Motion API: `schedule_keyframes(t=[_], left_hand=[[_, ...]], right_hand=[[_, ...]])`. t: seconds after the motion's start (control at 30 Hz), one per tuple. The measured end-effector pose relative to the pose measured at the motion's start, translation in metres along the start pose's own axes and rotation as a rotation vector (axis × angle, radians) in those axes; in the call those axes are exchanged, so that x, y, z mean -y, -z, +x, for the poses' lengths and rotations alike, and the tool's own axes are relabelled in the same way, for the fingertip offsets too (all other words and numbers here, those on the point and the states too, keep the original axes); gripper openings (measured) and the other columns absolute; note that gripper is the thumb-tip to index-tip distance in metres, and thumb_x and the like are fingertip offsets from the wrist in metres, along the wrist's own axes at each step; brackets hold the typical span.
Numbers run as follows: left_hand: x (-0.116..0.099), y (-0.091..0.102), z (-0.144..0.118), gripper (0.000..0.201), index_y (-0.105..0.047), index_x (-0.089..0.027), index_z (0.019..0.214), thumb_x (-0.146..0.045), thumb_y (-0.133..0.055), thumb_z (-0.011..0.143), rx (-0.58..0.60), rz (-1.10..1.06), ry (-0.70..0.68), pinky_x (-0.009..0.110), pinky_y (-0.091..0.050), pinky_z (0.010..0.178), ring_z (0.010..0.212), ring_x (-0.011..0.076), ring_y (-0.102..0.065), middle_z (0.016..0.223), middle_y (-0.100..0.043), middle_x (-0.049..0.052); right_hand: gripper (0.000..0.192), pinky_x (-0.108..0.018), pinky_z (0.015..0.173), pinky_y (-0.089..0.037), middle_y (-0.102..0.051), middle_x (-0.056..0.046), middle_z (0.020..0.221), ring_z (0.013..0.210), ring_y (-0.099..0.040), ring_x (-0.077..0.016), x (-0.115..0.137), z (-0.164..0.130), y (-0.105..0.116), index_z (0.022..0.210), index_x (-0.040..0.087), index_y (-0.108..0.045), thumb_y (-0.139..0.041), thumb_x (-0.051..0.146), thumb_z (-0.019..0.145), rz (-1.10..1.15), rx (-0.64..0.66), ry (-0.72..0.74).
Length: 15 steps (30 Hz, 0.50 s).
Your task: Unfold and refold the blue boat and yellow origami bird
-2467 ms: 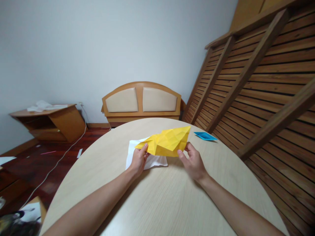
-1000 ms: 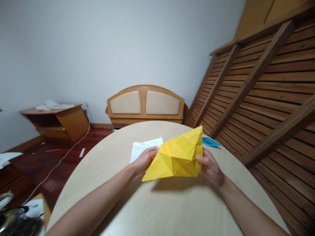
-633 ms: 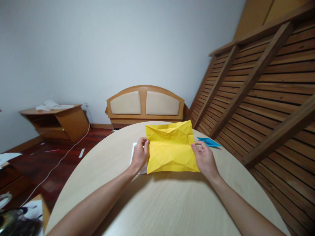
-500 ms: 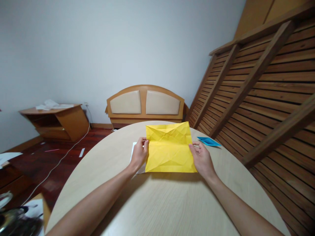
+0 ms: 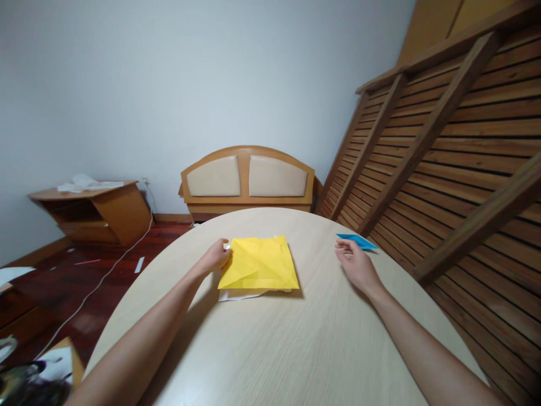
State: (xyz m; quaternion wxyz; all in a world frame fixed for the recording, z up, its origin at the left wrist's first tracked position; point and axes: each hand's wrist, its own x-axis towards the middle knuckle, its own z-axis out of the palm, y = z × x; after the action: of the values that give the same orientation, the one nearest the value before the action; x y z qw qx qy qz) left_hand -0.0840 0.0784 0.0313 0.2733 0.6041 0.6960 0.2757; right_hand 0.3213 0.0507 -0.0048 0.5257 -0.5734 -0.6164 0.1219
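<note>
Clutter sits cut off at the lower left corner: a dark, blurred heap and a white sheet on a brown surface, too indistinct to name. Both bare forearms run up from the bottom edge over the round pale wood table [image 5: 296, 349], whose near rim falls outside the frame.

The left hand [image 5: 216, 258] rests at the left edge of the yellow paper [image 5: 258, 269], fingers curled loosely against it; whether they pinch the sheet or only touch it cannot be told, since the fingertips are hidden behind the hand and the paper's edge. The yellow paper lies flat on the table, creased, near the middle of the tabletop. It covers a white paper [image 5: 236, 294], of which only a thin strip shows along the near edge and a speck by the left hand.

The right hand [image 5: 355, 263] hovers well apart from the yellow paper, to its right, fingers half open and holding nothing. Its fingertips are just beside the blue folded paper [image 5: 355, 241], which lies close to the table's far right rim; contact cannot be made out.

Beyond the table a padded wooden headboard [image 5: 247, 179] leans at the wall, its base hidden by the table edge. A slatted wooden bed frame [image 5: 448, 146] leans on the right, cropped by the frame. At far left stands a low wooden cabinet [image 5: 91, 211] with crumpled white material on top.
</note>
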Motion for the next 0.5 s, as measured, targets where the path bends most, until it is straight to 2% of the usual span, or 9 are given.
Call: schedule_keyframes(t=[0.13, 0.23, 0.37, 0.5], left_hand=[[0.008, 0.002, -0.001, 0.045, -0.049, -0.01, 0.13, -0.01, -0.052, 0.085, 0.026, 0.177, -0.031, 0.026, -0.049, 0.065, 0.08, 0.0226, -0.07, 0.097, -0.073, 0.015], [0.006, 0.005, -0.004, 0.051, -0.049, -0.009, 0.133, -0.007, -0.053, 0.082, 0.009, 0.271, -0.07, 0.032, -0.049, 0.08, 0.1, 0.029, -0.067, 0.11, -0.07, 0.021], [0.003, 0.009, -0.007, 0.055, -0.051, -0.01, 0.135, -0.004, -0.051, 0.08, -0.012, 0.303, -0.123, 0.035, -0.047, 0.087, 0.105, 0.0302, -0.066, 0.113, -0.07, 0.022], [-0.003, 0.013, -0.005, 0.042, -0.071, -0.011, 0.112, -0.003, -0.046, 0.079, -0.006, 0.235, -0.198, 0.03, -0.048, 0.086, 0.095, 0.025, -0.069, 0.105, -0.074, 0.015]], right_hand=[[0.032, -0.05, 0.102, -0.043, -0.065, -0.016, 0.119, 0.115, -0.058, -0.0307, -0.044, 0.008, 0.016, 0.109, 0.016, -0.063, -0.049, 0.033, 0.086, -0.343, -0.041, 0.11], [0.041, -0.048, 0.109, -0.037, -0.056, -0.019, 0.136, 0.128, -0.05, -0.0318, -0.062, 0.007, 0.014, 0.121, 0.014, -0.061, -0.05, 0.033, 0.086, -0.495, -0.033, 0.066], [0.054, -0.048, 0.109, -0.037, -0.042, -0.019, 0.15, 0.133, -0.046, -0.0352, -0.065, 0.005, 0.007, 0.137, 0.013, -0.053, -0.05, 0.037, 0.089, -0.673, 0.088, -0.071], [0.054, -0.053, 0.101, -0.042, -0.031, -0.015, 0.158, 0.128, -0.049, -0.0407, -0.053, 0.01, 0.01, 0.139, 0.023, -0.054, -0.048, 0.045, 0.091, -0.805, 0.181, -0.184]])
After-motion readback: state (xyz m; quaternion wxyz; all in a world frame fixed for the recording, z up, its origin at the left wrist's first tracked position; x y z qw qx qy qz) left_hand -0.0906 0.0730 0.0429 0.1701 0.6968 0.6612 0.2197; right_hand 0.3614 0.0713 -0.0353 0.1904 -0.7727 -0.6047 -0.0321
